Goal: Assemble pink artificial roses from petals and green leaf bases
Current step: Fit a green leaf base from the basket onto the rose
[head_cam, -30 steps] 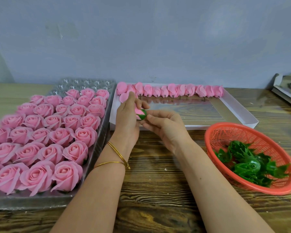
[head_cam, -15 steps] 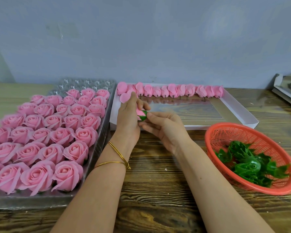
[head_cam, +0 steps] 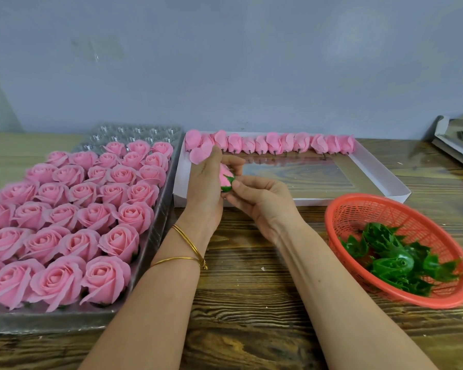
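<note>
From my remote seat I see a dark wooden table (head_cam: 251, 303) filling the lower view, with a grey wall behind it. On its left lies a long clear plastic tray (head_cam: 158, 222), running from near to far and packed with finished pink roses (head_cam: 72, 217) in rows; only its farthest cells hold none. To the right of it, at the far middle, sits a shallow white box (head_cam: 385, 180) with a row of pink buds (head_cam: 273, 142) lined along its far wall and a loose petal (head_cam: 198, 156) at the left end. At the near right stands an orange-red basket (head_cam: 385, 206) holding a heap of green leaf bases (head_cam: 393, 263). Both forearms reach in from the near edge and meet over the box's near left corner. The left hand (head_cam: 203, 190) curls its fingers round a pink bud (head_cam: 223, 173), held above the box. The right hand (head_cam: 262, 204) touches it from the right, thumb and fingertips pinching the green base (head_cam: 228, 182) fitted on the bud's lower end. Two thin gold bangles (head_cam: 187, 244) circle the left wrist.
</note>
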The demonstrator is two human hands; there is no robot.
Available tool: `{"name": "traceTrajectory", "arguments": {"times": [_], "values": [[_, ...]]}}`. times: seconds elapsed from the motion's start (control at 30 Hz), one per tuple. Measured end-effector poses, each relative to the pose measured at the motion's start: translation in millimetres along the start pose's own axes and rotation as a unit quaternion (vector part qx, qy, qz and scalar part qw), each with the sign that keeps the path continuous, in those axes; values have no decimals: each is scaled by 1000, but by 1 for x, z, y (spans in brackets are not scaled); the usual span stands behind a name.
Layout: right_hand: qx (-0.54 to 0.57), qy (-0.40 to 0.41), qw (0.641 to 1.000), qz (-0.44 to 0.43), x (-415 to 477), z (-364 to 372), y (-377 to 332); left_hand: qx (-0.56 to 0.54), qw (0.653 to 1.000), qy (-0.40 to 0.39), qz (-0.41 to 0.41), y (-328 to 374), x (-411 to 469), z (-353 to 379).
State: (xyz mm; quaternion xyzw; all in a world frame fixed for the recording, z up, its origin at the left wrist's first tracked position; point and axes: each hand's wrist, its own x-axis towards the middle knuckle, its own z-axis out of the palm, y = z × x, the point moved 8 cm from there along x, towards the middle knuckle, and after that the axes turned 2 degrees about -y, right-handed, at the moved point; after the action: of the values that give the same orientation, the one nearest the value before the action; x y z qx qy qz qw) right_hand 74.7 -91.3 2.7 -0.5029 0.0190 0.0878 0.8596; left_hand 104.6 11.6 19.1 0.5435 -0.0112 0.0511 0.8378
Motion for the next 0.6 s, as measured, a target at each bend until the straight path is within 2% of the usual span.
{"name": "traceTrajectory", "arguments": {"times": [0.23,0.6], "values": [[-14,8,1000,-27,1,-2,-4,7,1000,8,-9,-1,-2,1],[-36,-8,999,25,-3,1,0,-18,999,12,-27,-2,-1,-4]]}}
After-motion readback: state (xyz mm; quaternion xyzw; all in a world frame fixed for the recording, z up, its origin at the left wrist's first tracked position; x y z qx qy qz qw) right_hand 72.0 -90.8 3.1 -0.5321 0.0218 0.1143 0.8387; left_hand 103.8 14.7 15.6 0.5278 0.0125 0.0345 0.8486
